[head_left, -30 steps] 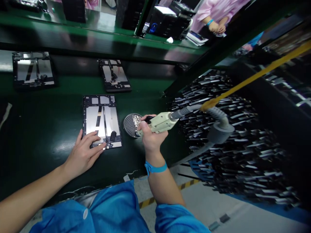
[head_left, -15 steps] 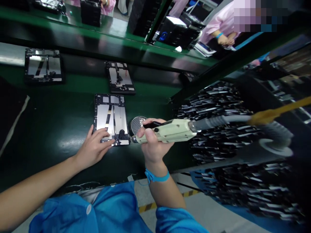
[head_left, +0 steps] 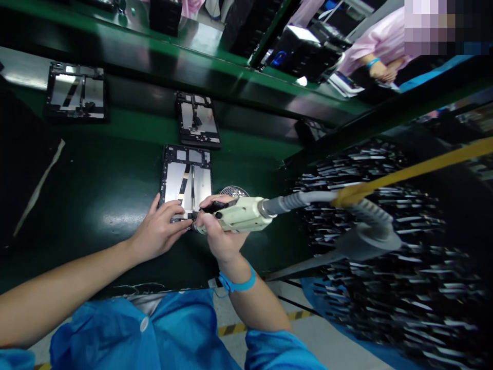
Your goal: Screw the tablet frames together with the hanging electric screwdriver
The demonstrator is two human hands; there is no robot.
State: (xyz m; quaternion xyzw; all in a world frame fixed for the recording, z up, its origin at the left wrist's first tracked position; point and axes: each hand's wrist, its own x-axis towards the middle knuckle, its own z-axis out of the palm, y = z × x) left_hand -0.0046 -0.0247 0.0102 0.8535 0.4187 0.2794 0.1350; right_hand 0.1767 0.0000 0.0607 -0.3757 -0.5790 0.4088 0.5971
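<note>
An opened tablet [head_left: 201,180], its silver inner plates and dark ribbon cable showing, lies in front of me on the green bench. My left hand [head_left: 157,228] grips its lower left part, with fingertips over the frame and the thumb side at the near edge. Wrapped in my right hand [head_left: 221,237] is a pale green electric screwdriver [head_left: 246,215], held nearly level and pointing left. Its nose is over the tablet's lower right part, close to my left fingertips; the bit's tip is hidden. A round dish with a perforated top [head_left: 234,191] sits partly behind the screwdriver.
Two more opened tablets [head_left: 77,92] [head_left: 198,121] lie farther back. A yellow strap [head_left: 423,167] and grey cable [head_left: 300,198] run from the screwdriver. Many dark, thin parts [head_left: 385,216] stand in rows at right. Beyond the shelf is a person in pink [head_left: 381,43].
My right hand has brought the screwdriver left, from beside the dish to over the tablet's lower right part. My left hand keeps its place on the tablet. The view has shifted slightly.
</note>
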